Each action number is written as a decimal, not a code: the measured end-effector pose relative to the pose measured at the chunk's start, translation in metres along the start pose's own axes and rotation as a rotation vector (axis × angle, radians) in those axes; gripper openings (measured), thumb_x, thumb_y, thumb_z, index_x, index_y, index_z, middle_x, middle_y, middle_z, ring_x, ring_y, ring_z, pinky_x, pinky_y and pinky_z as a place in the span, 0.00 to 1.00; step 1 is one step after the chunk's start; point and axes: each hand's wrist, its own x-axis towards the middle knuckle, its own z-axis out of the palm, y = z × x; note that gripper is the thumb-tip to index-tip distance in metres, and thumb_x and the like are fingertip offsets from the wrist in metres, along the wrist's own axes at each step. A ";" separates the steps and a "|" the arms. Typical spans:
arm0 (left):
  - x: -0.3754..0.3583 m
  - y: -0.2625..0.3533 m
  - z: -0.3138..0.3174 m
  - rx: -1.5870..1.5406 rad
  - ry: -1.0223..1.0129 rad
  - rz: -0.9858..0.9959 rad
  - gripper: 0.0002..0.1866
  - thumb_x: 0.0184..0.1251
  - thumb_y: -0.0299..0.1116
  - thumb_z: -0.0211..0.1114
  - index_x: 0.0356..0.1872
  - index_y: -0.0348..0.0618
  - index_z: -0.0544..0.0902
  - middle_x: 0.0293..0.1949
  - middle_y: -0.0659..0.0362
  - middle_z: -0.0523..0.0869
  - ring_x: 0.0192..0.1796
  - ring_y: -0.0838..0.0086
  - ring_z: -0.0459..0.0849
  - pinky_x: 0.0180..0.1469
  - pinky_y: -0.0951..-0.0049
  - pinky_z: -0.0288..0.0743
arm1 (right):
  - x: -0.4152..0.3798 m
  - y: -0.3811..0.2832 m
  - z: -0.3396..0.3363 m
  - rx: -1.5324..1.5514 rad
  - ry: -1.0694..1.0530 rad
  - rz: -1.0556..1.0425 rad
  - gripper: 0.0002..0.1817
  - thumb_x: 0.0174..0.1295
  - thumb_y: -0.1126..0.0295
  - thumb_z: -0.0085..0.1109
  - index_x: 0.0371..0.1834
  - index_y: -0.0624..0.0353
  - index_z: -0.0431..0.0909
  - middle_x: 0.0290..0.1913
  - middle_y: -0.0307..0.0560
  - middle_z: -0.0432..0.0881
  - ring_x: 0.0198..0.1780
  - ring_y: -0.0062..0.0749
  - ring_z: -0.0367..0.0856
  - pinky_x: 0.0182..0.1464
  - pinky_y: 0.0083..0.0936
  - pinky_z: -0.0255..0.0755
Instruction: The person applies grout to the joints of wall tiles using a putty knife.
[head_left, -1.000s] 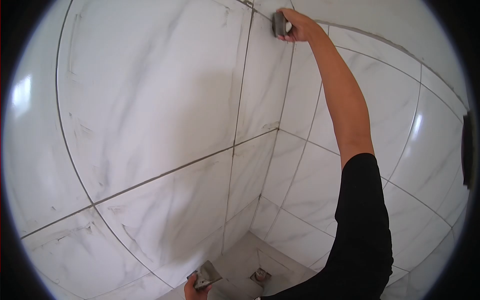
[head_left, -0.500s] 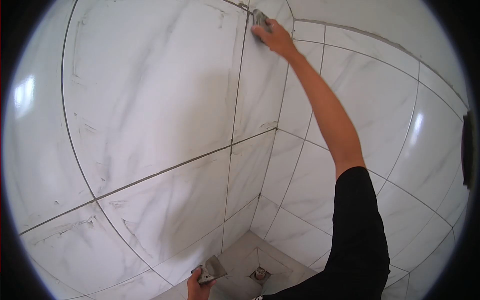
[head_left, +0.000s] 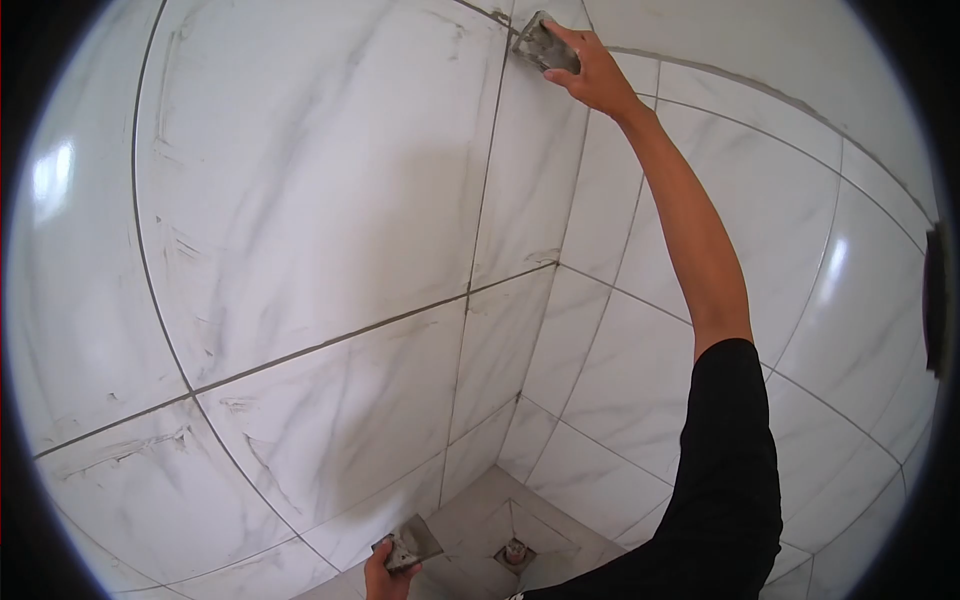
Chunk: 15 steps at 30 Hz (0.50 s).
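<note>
High on the tiled wall, my right hand [head_left: 598, 78] grips a flat grey scraper [head_left: 546, 46] smeared with grout. The scraper lies against the white marbled tile [head_left: 330, 180], close to a dark vertical joint near the corner. Low in the view, my left hand [head_left: 388, 578] is closed around the edge of a squarish grey plate [head_left: 424, 540] with a lump of grey grout [head_left: 406, 548] on it. Grey smears run along several of the joints.
A second tiled wall [head_left: 730, 200] meets the first at a corner on the right. Below, a pipe stub [head_left: 515, 551] sits in a square opening in the grey floor [head_left: 470, 515]. A dark object [head_left: 934, 300] stands at the far right edge.
My right hand has shifted slightly right and turned, so the scraper's flat face shows more. The left hand and plate have moved a little left and down.
</note>
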 end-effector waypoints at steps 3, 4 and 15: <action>-0.001 -0.009 -0.004 0.004 0.000 0.034 0.29 0.63 0.10 0.62 0.67 0.28 0.70 0.67 0.47 0.72 0.65 0.58 0.75 0.62 0.63 0.81 | 0.013 0.019 0.013 -0.007 0.103 -0.171 0.40 0.59 0.68 0.70 0.75 0.35 0.66 0.68 0.59 0.68 0.66 0.52 0.72 0.66 0.36 0.69; -0.002 -0.011 -0.005 -0.027 -0.012 0.061 0.30 0.63 0.11 0.63 0.68 0.27 0.69 0.67 0.47 0.72 0.65 0.58 0.75 0.62 0.63 0.81 | 0.015 0.023 0.018 -0.045 0.122 -0.228 0.39 0.59 0.69 0.70 0.75 0.34 0.66 0.67 0.59 0.68 0.66 0.52 0.72 0.66 0.37 0.69; 0.034 -0.025 -0.005 -0.458 -0.054 -0.225 0.13 0.72 0.43 0.55 0.51 0.54 0.79 0.47 0.63 0.87 0.46 0.66 0.87 0.36 0.57 0.81 | 0.007 0.051 -0.014 -0.275 0.151 -0.395 0.40 0.55 0.77 0.67 0.72 0.30 0.71 0.69 0.57 0.67 0.63 0.55 0.72 0.63 0.42 0.74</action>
